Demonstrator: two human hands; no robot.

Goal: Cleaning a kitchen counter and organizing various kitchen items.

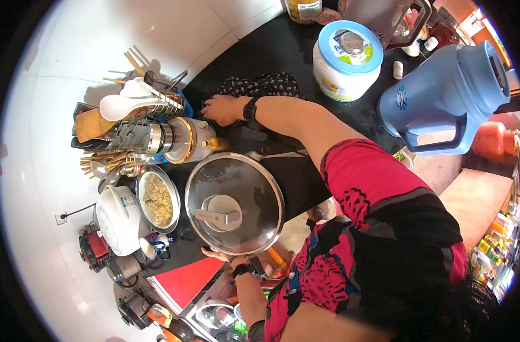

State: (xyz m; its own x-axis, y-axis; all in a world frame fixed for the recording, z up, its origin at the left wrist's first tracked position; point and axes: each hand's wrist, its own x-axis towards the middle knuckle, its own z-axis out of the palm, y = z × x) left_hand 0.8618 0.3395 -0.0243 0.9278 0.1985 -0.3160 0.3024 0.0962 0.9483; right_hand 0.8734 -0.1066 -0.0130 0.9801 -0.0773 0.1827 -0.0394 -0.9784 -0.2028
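My left hand [217,254] holds the near rim of a round glass lid [260,201] with a metal rim and a knob; part of the hand is hidden under it. The lid is over the black countertop [304,184]. My right hand [221,110] is farther up, its bent fingers on a dark cloth [277,84] with a small white pattern, which lies bunched on the counter. A small yellow-capped bottle [215,143] and a lidded ceramic pot [191,139] are between the hands, towards the wall.
Along the wall stand a wire utensil rack [170,104], a bowl of food [158,199] and a white rice cooker [121,220]. At the upper right are a blue-lidded tub [347,64] and a large blue jug [435,94]. A red surface [187,280] is below the counter.
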